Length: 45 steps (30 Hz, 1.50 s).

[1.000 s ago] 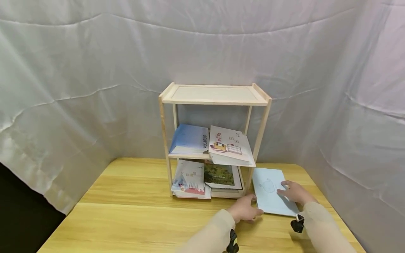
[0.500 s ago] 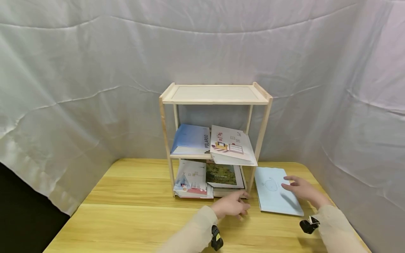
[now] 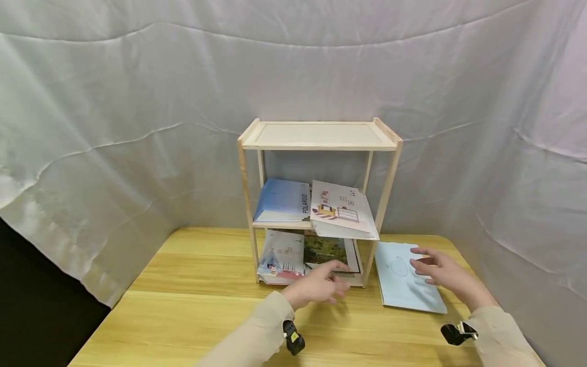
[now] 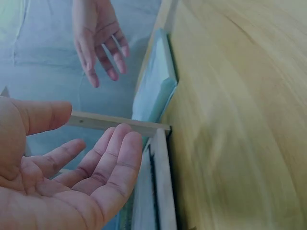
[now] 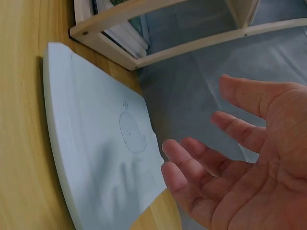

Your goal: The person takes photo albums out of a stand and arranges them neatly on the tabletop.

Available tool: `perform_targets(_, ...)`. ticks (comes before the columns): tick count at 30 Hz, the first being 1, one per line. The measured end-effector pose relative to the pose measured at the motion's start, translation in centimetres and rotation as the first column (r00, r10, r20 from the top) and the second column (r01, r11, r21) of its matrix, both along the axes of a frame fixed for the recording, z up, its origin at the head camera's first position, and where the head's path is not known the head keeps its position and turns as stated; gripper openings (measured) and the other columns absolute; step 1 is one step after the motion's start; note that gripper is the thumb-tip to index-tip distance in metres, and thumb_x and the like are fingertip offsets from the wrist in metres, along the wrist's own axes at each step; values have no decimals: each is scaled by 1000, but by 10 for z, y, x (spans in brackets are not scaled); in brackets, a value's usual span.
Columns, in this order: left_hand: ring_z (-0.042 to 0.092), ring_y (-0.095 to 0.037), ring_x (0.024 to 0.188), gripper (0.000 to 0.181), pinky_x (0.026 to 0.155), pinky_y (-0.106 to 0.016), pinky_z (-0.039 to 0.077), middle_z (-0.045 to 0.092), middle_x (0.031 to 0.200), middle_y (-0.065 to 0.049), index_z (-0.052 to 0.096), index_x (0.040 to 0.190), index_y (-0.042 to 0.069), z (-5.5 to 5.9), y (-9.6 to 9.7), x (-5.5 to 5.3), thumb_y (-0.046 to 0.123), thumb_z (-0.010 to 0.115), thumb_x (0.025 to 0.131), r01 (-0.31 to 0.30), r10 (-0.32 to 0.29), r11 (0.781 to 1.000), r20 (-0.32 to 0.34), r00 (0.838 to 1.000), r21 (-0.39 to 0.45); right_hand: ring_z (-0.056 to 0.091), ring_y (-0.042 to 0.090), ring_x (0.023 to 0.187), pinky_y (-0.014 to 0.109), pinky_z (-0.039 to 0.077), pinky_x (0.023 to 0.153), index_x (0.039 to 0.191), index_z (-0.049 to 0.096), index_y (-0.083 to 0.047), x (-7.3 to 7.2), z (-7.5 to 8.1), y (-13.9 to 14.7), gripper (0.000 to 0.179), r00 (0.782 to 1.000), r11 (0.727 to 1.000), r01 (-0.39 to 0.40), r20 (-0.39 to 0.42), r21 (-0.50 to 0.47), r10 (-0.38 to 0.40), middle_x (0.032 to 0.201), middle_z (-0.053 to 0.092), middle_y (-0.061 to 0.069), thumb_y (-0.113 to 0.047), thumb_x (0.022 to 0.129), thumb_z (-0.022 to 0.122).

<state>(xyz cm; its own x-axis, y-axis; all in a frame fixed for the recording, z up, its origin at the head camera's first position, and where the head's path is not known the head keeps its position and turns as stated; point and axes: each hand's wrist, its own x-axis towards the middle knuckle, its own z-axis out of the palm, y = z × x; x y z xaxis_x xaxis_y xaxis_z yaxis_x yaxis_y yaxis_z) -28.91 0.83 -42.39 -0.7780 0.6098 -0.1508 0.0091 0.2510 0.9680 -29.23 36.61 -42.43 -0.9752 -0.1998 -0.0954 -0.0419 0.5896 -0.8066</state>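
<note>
A pale blue book with a whale drawing [image 3: 403, 285] lies flat on the table, right of the wooden shelf [image 3: 321, 135]. Above its right part hovers my right hand [image 3: 451, 278], its fingers loosely spread; the right wrist view shows a gap between the hand and the book [image 5: 91, 124]. My left hand [image 3: 318, 285] is in front of the lower shelf, holding nothing, its fingers loosely extended in the left wrist view. Behind it are a white illustrated book [image 3: 285, 252] and a book with a green tree cover [image 3: 325, 250], partly hidden by that hand.
On the middle shelf a blue book marked POLAROID [image 3: 284, 199] sits beside a white book with a yellow house picture [image 3: 341, 206], which juts past the shelf's front edge. Grey curtains [image 3: 137, 102] hang behind and beside the wooden table [image 3: 192, 300].
My right hand has lifted off the blue book. The left hand has moved left, away from the book's near corner to the front of the shelf. The view has shifted slightly.
</note>
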Motion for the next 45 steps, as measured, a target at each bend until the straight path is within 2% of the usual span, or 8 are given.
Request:
perform_targets(9,69,-21,91,43,78,-42,61,64,109,-13,49,141,17,11,-15,-3,18,63,100,-20,22,999,-53,998,38,55,46,127,52,52,100,154,28,0,2,3,-10,69,1000,999,-10,-17,-43,10,152,38,31,-40,104,54)
perform_targets(13,68,-19,90,44,78,-45,61,63,107,-11,49,142,19,16,-20,-3,18,63,100,-50,53,998,-77,996,37,55,46,127,52,54,99,154,29,-1,2,3,-11,68,999,998,-3,-36,-62,1,149,41,30,-39,104,54)
perform_targets(22,69,-20,94,45,81,-43,61,63,110,-10,45,144,22,27,-29,1,21,61,101,-63,68,997,-111,991,44,60,37,122,41,57,96,151,33,-1,9,16,-22,61,995,994,-5,-104,-106,-6,143,48,26,-35,104,54)
perform_targets(26,68,-18,94,44,81,-44,61,64,109,-9,44,144,22,30,-36,3,20,58,103,-71,77,997,-151,985,43,62,33,119,42,57,95,151,36,-4,13,23,-28,59,991,993,-7,-136,-115,-9,141,50,25,-35,104,55)
perform_targets(31,68,-20,96,40,77,-40,61,65,111,-12,45,141,23,36,-43,5,19,58,103,-90,102,993,-191,976,70,64,13,113,35,58,93,149,39,-8,17,32,-36,56,985,994,-1,-171,-112,-18,141,51,21,-37,104,53)
perform_targets(33,68,-20,96,39,76,-39,61,65,111,-11,46,139,25,39,-46,5,19,58,103,-109,122,991,-204,971,76,64,9,112,32,57,93,148,40,-8,19,35,-41,54,982,992,-9,-187,-125,-15,141,51,20,-37,104,53)
perform_targets(39,66,-20,93,38,76,-37,60,65,111,-9,44,139,25,50,-54,7,20,57,103,-141,158,986,-246,956,88,65,9,112,24,56,91,146,43,-12,23,45,-54,51,974,989,-20,-226,-149,-15,136,55,18,-36,104,55)
perform_targets(45,65,-23,86,41,70,-36,59,64,112,-10,44,141,23,55,-60,9,22,59,103,-170,184,983,-268,946,73,66,12,113,23,56,90,146,44,-10,28,52,-62,49,966,982,-32,-258,-186,-18,136,54,20,-32,104,56)
